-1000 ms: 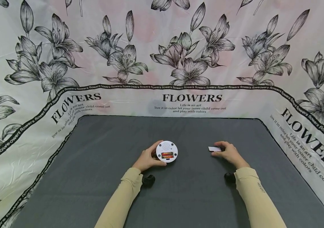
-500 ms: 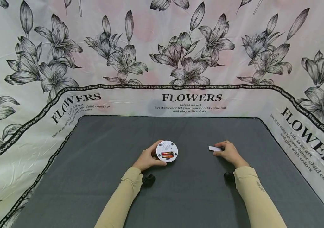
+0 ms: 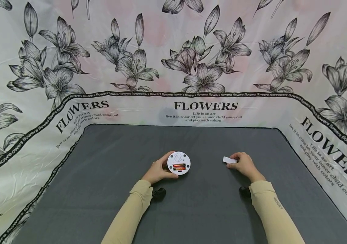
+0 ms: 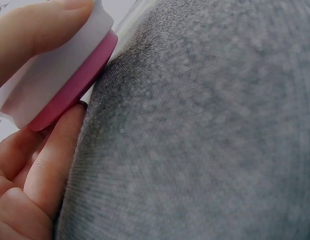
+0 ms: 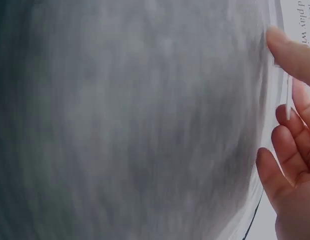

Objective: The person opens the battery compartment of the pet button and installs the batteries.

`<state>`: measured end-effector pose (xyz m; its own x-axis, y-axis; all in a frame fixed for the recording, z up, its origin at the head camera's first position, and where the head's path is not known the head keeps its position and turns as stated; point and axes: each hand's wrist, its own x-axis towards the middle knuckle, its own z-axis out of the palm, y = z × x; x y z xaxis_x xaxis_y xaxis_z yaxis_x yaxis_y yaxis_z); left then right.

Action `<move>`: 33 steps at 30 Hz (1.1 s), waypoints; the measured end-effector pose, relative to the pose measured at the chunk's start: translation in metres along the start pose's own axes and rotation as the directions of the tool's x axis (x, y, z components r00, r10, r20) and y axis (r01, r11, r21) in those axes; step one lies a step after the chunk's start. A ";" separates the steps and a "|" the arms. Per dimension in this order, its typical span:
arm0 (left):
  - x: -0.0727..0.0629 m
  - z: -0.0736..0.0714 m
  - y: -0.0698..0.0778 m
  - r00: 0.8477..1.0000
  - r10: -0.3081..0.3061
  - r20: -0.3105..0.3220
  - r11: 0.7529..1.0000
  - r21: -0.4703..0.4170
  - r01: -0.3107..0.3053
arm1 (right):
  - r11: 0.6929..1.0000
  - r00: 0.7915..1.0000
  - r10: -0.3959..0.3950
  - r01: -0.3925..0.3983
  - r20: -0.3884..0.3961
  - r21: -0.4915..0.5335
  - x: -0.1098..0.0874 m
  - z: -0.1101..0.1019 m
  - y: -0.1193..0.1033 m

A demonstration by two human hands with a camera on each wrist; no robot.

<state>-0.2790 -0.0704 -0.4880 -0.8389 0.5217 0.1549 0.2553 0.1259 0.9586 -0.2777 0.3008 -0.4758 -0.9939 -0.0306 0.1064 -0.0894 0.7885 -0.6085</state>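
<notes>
My left hand (image 3: 157, 171) grips a round white device (image 3: 179, 156) by its left side. Its underside faces up, with a patch of small holes and an uncovered battery compartment holding batteries (image 3: 179, 167) with orange-and-black wrappers. In the left wrist view, a pink band (image 4: 77, 82) runs along the lower side of the device, with the thumb on the white part above. To the right, apart from the device, my right hand (image 3: 248, 167) pinches a small flat white piece (image 3: 228, 160), likely a battery cover. The right wrist view shows that piece (image 5: 289, 97) edge-on between thumb and fingers.
A dark grey cloth (image 3: 191, 206) covers the table under both hands. Around it runs a white border (image 3: 149, 112) with black lettering and drawn flowers. Black wrist-camera bodies (image 3: 159, 194) sit below the cuffs.
The small white piece has tilted slightly in my right hand, showing more of its flat face. My left hand and the device stay almost still.
</notes>
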 end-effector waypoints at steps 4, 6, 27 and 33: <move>0.000 -0.001 0.001 1.000 0.007 0.001 1.000 0.007 -0.007 | 0.999 1.000 -0.014 0.015 -0.011 0.046 0.001 0.008 -0.012; 0.000 -0.001 0.002 1.000 0.011 0.002 1.000 0.010 -0.011 | 0.997 0.999 -0.033 0.034 -0.009 0.065 0.002 0.013 -0.020; -0.001 -0.001 0.004 1.000 0.023 0.018 1.000 -0.001 -0.023 | 0.914 0.918 -0.379 0.353 0.114 0.197 -0.005 0.070 -0.127; -0.002 -0.001 0.005 1.000 0.021 0.013 1.000 0.014 -0.021 | 0.912 0.910 -0.393 0.368 0.130 0.179 -0.004 0.079 -0.132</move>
<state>-0.2762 -0.0714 -0.4834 -0.8274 0.5348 0.1717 0.2795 0.1269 0.9517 -0.2668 0.1485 -0.4579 -0.8781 -0.4175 0.2338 -0.4593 0.5980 -0.6569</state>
